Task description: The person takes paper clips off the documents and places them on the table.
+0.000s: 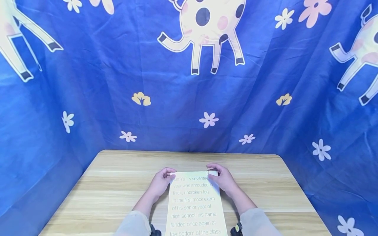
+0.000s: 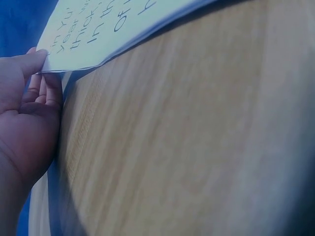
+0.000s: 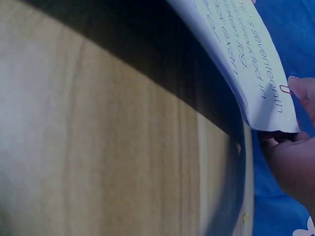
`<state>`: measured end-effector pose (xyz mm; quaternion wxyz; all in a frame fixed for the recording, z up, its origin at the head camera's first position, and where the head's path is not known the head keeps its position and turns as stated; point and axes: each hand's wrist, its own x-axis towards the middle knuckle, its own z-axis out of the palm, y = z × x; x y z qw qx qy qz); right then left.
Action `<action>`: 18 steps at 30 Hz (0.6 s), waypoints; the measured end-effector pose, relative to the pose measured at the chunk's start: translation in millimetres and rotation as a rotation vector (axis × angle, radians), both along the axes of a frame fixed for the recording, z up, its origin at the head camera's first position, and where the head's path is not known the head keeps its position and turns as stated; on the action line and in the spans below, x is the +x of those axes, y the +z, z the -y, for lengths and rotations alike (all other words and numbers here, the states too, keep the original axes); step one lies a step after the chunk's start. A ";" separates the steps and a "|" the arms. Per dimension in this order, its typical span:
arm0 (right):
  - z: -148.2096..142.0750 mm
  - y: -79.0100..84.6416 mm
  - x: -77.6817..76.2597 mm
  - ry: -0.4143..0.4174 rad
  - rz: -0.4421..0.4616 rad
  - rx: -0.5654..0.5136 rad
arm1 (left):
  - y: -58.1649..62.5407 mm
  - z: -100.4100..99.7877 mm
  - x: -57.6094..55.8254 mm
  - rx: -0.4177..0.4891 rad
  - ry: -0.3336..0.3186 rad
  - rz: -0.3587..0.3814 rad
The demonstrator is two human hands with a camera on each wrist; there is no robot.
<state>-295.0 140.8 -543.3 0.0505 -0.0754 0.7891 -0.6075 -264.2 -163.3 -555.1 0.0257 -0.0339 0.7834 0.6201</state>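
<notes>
A few sheets of paper [image 1: 193, 207] with large printed English text lie together in front of me, text facing up. My left hand [image 1: 160, 182] pinches their top left corner, thumb on the printed face and the other fingers behind. At the top right corner my right hand [image 1: 226, 179] pinches the sheets the same way. A thin red paper clip [image 3: 285, 89] sits on the top edge, right by the right thumb. In both wrist views the held end of the paper is lifted above the wooden table, and it bends slightly in the right wrist view.
The light wood-grain table [image 1: 112, 190] has rounded far corners. A blue curtain [image 1: 177, 131] printed with cows and flowers hangs behind it and along both sides. Dark straps with devices [image 1: 236, 229] are on the wrists, beside the pale sleeves [image 1: 257, 223].
</notes>
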 end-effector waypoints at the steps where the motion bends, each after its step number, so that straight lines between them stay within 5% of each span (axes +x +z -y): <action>1: 0.4 -0.7 0.1 -0.003 -0.003 0.018 | -0.3 0.4 -0.1 -0.005 -0.002 -0.001; 18: 6.6 -4.6 4.6 -0.072 -0.127 0.196 | -3.2 0.1 -1.0 0.015 -0.004 -0.008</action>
